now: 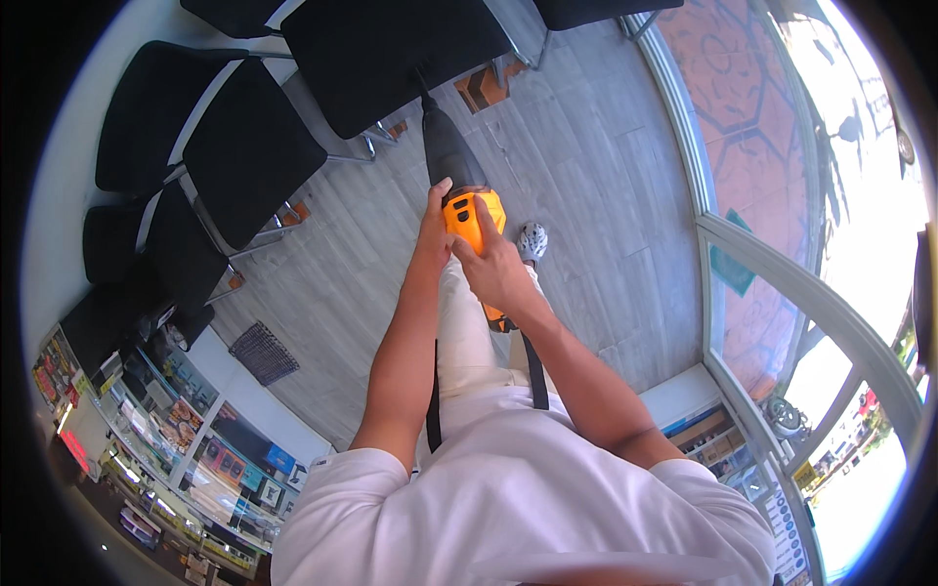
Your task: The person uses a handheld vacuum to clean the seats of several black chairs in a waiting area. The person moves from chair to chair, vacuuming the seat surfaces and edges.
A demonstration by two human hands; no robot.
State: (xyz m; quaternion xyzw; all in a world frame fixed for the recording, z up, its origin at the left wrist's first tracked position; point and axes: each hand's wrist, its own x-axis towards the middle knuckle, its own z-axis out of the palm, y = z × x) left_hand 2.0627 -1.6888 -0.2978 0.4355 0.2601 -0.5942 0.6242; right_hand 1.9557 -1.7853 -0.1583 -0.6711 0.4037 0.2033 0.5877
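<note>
Both hands grip an orange and black handheld vacuum cleaner (452, 161), held out in front of my legs. My left hand (435, 227) is closed on the left side of its orange body, thumb near the dark front housing. From the right, my right hand (494, 269) wraps around the orange body, a finger lying along its top. The narrow black nozzle points away from me, its tip over or against the front of a black chair seat (381, 59). Contact between the tip and the seat cannot be made out. The grip underneath is hidden by my hands.
More black chairs (249, 151) with metal legs line the left wall. A dark woven mat (264, 354) lies on the grey plank floor (596, 186). Glass display cases (210, 444) stand at the lower left. On the right is a framed glass door (782, 259) with paving outside.
</note>
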